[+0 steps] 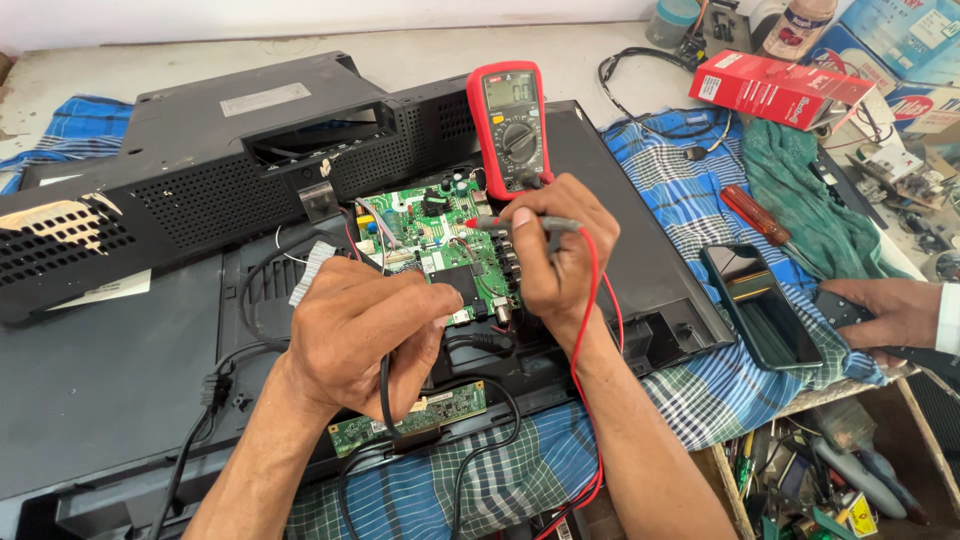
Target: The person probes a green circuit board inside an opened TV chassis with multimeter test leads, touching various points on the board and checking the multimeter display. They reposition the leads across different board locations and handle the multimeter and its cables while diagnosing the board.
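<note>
From the head camera I see my right hand (556,250) pinching the red multimeter probe (520,224), tip on the green circuit board (440,250) inside the opened television back (620,240). My left hand (360,330) is closed around the black probe lead (385,395). I judge the board stiff but fragile; the probes are light, best held by their insulated shafts.
</note>
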